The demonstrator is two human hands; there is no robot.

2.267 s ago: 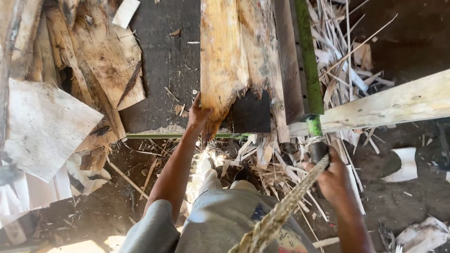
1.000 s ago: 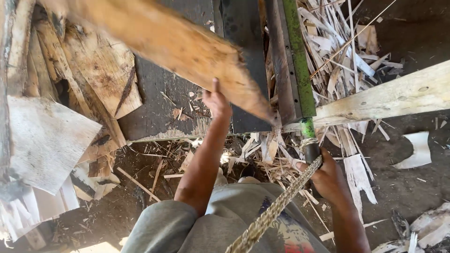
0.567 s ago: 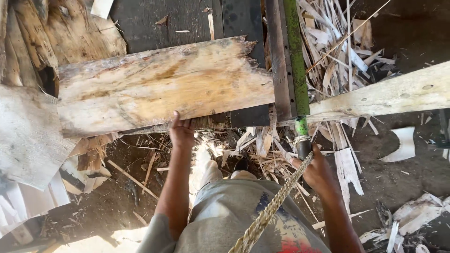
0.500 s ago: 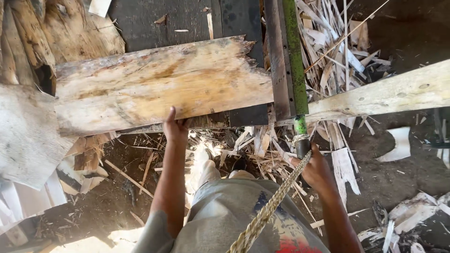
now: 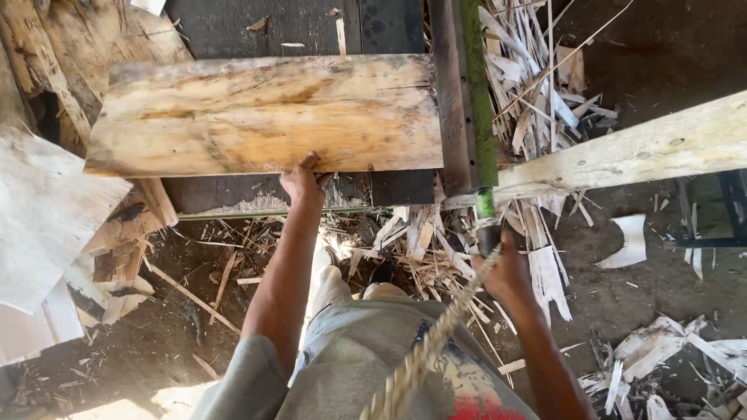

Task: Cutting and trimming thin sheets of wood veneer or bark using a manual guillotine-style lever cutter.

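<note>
Head view: left hand grips near edge of wooden slab, which lies crosswise on dark worktop. Right hand clenched round green lever at its dark handle. Braided rope runs toward right hand. Wood scraps litter ground.

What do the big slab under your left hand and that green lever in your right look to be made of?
The slab looks like raw, unfinished wood: pale yellow grain, dark stains, rough splintered edges. The left hand grips its near edge. The green lever is probably painted metal, being straight, thin and evenly coloured, though that is uncertain; its dark handle end sits in the right hand, material unclear.
</note>
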